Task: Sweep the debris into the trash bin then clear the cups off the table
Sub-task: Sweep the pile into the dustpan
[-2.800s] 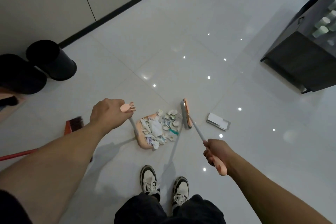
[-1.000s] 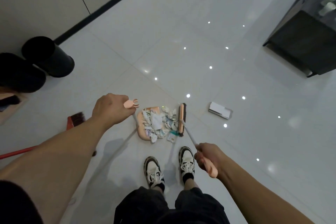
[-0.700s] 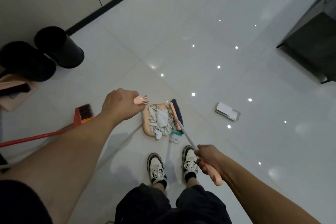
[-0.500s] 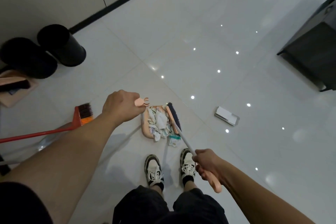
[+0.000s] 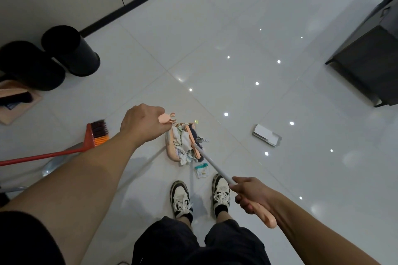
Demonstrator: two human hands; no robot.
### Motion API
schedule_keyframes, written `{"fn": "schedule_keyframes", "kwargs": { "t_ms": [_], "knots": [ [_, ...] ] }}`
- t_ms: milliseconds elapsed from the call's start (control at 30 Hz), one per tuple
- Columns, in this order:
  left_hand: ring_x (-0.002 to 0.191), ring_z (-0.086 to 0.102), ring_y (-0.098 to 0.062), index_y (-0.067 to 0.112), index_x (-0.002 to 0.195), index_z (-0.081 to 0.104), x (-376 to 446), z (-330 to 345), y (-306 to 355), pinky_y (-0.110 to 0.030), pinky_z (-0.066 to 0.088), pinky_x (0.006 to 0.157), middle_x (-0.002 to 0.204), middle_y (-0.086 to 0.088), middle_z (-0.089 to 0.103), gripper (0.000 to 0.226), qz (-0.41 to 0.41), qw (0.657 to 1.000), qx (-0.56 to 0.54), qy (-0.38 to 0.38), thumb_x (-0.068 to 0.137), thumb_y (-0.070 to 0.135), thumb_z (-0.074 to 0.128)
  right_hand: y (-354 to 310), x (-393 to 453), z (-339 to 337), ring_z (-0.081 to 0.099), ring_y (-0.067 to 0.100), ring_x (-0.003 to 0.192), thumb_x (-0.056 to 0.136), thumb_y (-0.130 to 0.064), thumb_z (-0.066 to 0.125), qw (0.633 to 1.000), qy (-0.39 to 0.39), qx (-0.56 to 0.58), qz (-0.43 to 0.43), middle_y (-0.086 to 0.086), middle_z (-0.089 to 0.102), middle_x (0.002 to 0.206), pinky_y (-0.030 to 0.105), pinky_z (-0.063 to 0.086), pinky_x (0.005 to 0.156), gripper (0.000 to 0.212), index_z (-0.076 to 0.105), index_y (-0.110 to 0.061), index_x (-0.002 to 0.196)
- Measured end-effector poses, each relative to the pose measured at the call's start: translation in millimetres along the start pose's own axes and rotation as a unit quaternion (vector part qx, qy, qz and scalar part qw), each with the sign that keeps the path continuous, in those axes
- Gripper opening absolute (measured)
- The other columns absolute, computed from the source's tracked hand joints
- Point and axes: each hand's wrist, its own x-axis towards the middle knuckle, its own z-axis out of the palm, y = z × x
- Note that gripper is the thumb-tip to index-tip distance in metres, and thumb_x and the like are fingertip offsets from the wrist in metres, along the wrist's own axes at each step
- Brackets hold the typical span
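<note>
Our left hand [image 5: 143,123] grips the dustpan [image 5: 172,153] handle, right hand [image 5: 251,193] the broom [image 5: 195,144]; we should press bristles low, then fetch the scrap [image 5: 201,170] below them.

No text, label or number can be read anywhere.

The floor [image 5: 215,17] is glossy, smooth tile mirroring ceiling lights. Below the left hand [image 5: 141,123], crumpled paper debris [image 5: 183,144] fills a matt peach plastic dustpan [image 5: 172,154]. The right hand [image 5: 252,194] grips a broom [image 5: 212,162] with a smooth grey shaft and a peach plastic grip.
</note>
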Motion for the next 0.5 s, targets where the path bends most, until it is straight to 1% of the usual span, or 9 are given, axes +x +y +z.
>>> {"fn": "schedule_keyframes", "kwargs": {
  "t_ms": [100,200,333,433,500],
  "knots": [
    [0.049,0.045,-0.009,0.023,0.061,0.052,-1,-1,-1,-0.021,0.027,0.045,0.050,0.007,0.048,0.043,-0.003,1.000,-0.004,0.001,0.068,0.066,0.056,3,-1,-3,0.039,0.012,0.040,0.098,-0.013,0.055,1.000,-0.003,0.012,0.002,0.004,0.050,0.055,0.020,0.035,0.036,0.021,0.054,-0.030,0.111],
    [0.050,0.046,-0.010,0.022,0.059,0.050,-8,-2,-5,-0.022,0.028,0.045,0.049,0.006,0.048,0.048,-0.008,1.000,-0.016,0.007,0.068,0.069,0.056,1,-4,-4,0.038,0.011,0.039,0.097,-0.012,0.056,1.000,-0.006,0.019,0.000,0.003,0.050,0.054,0.021,0.036,0.036,0.019,0.056,-0.030,0.105],
    [0.057,0.052,-0.021,0.021,0.060,0.050,-22,-8,-5,-0.026,0.035,0.048,0.054,0.003,0.052,0.047,-0.044,0.998,-0.046,0.015,0.071,0.065,0.061,-9,-11,-9,0.038,0.010,0.040,0.096,-0.014,0.058,1.000,0.007,-0.001,-0.007,0.002,0.051,0.052,0.020,0.036,0.035,0.021,0.053,-0.025,0.113],
    [0.062,0.054,-0.025,0.020,0.060,0.051,-33,-20,-3,-0.027,0.033,0.049,0.057,0.000,0.054,0.045,-0.080,0.994,-0.065,0.031,0.071,0.062,0.063,-26,-20,-11,0.038,0.009,0.040,0.097,-0.016,0.056,1.000,-0.010,-0.019,-0.011,0.002,0.051,0.053,0.019,0.036,0.036,0.009,0.056,-0.018,0.106],
    [0.063,0.054,-0.027,0.020,0.061,0.052,-41,-30,-4,-0.027,0.033,0.049,0.058,0.000,0.053,0.044,-0.104,0.992,-0.059,0.047,0.071,0.062,0.063,-39,-26,-10,0.038,0.009,0.041,0.098,-0.017,0.056,0.999,-0.014,-0.039,-0.021,0.003,0.051,0.055,0.019,0.036,0.036,0.005,0.057,-0.019,0.102]
  ]
}}
